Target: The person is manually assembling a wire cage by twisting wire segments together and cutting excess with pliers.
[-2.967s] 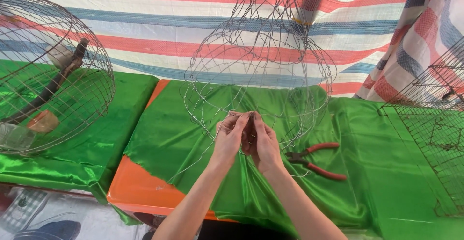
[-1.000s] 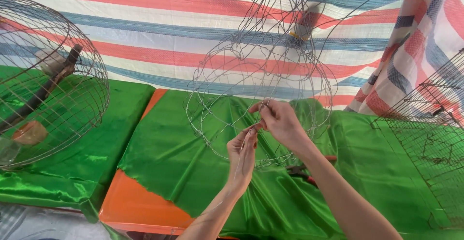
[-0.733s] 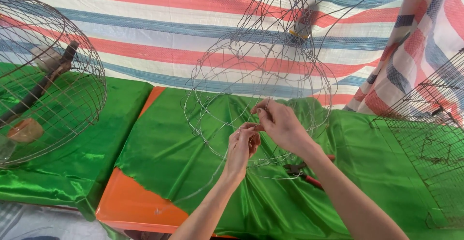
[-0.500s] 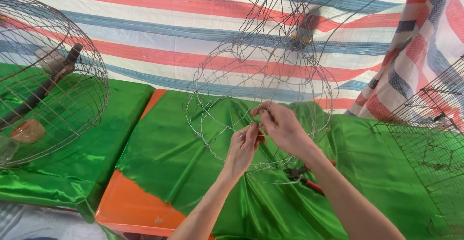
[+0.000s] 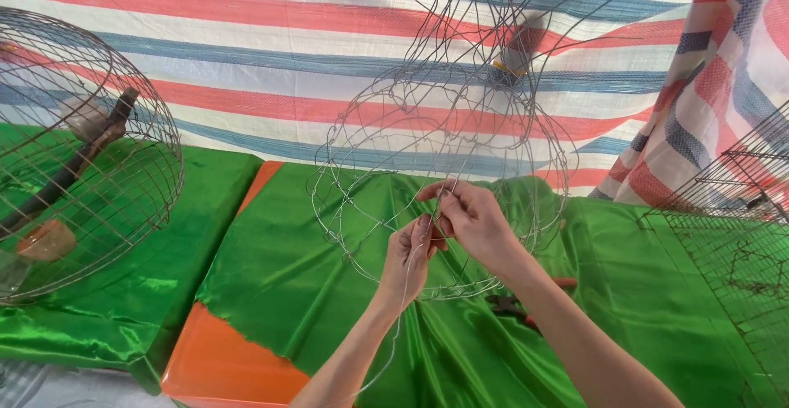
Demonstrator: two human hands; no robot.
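Where it stands at frame centre on green cloth, wire frame: thin grey strands, rounded, open-meshed, unfinished. Left hand and right hand pinch its wires.

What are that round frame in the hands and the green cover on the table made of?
The round frame looks like thin bare metal wire, grey and dull, bent into hoops and ribs with open gaps. Both the left hand and the right hand pinch its strands. The green cover seems a satin-like cloth, perhaps synthetic: it shines strongly and lies in soft folds.
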